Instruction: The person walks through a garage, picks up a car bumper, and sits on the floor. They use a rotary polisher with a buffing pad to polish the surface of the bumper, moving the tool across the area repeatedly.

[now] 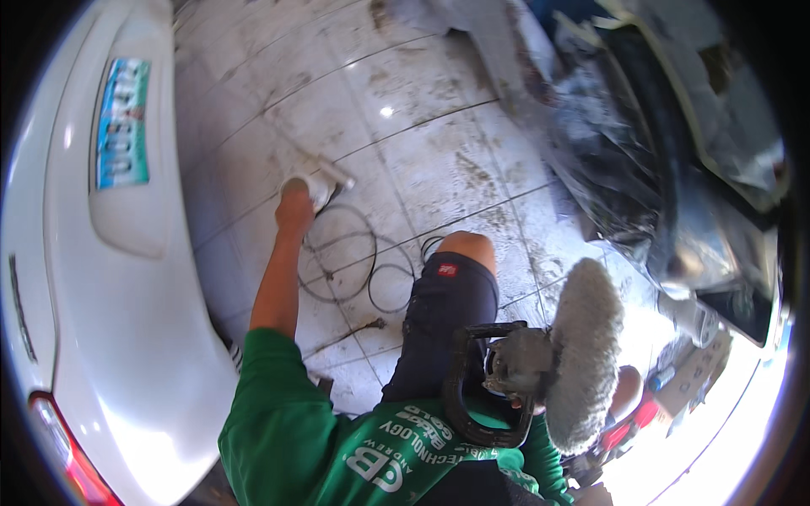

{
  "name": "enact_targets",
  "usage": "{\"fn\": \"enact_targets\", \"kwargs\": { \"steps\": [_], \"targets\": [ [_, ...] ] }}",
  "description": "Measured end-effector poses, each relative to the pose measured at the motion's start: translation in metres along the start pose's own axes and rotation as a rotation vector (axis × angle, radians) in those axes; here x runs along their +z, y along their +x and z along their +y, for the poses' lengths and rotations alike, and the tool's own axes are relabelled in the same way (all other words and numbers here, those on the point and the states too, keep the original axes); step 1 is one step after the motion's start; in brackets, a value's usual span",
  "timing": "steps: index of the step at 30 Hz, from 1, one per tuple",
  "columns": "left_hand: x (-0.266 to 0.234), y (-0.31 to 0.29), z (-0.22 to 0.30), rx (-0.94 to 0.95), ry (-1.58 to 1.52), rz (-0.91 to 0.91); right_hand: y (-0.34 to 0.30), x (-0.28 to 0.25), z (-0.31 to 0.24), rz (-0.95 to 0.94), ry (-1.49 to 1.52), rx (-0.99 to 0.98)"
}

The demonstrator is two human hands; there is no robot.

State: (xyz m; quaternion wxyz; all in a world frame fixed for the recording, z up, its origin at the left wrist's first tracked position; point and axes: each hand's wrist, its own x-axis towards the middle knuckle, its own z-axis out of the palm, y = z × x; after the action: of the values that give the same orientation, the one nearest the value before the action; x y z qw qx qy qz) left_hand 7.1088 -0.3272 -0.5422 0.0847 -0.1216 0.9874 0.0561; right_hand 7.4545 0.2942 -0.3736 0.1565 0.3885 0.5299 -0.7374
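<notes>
My left hand (294, 209) reaches forward over the tiled floor, its fingers closed on a white rounded object (319, 187) whose kind I cannot make out. A pale bar-shaped piece (337, 173) shows at the object's far right side. At my right side is a polisher (512, 363) with a black loop handle (456, 396) and a thick, fluffy grey-white pad (586, 354) turned to the right. My right hand (516, 406) is mostly hidden behind the polisher; only a bit of finger shows at it.
A white car (160, 337) fills the left side. On the right stands a dark car part (658, 169) partly draped in plastic sheeting (582, 110). A thin black cord (371, 253) lies coiled on the stained tiles before my knee. A cardboard box (696, 371) sits at the lower right.
</notes>
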Motion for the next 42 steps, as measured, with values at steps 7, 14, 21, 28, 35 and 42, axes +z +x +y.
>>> {"fn": "enact_targets", "kwargs": {
  "steps": [7,14,21,28,35,42],
  "targets": [
    [0.017,0.037,-0.050,-0.095,-0.041,-0.741,0.006,0.026,0.008,-0.044,0.132,-0.033],
    [0.020,0.075,-0.027,-0.109,0.378,-1.218,-0.029,0.039,0.043,0.049,0.319,-0.082],
    [0.019,0.095,-0.010,-0.169,0.535,-1.380,-0.042,0.047,0.054,0.109,0.413,-0.139],
    [0.006,0.062,-0.033,-0.137,0.119,-0.960,-0.041,0.040,0.063,0.112,0.483,-0.163],
    [0.038,0.039,-0.095,-0.033,-0.284,-0.247,-0.012,0.011,0.033,0.014,0.519,-0.259],
    [-0.037,-0.001,0.057,-0.746,-1.420,-0.009,-0.001,-0.016,0.025,-0.018,0.701,-0.458]
  ]
}}
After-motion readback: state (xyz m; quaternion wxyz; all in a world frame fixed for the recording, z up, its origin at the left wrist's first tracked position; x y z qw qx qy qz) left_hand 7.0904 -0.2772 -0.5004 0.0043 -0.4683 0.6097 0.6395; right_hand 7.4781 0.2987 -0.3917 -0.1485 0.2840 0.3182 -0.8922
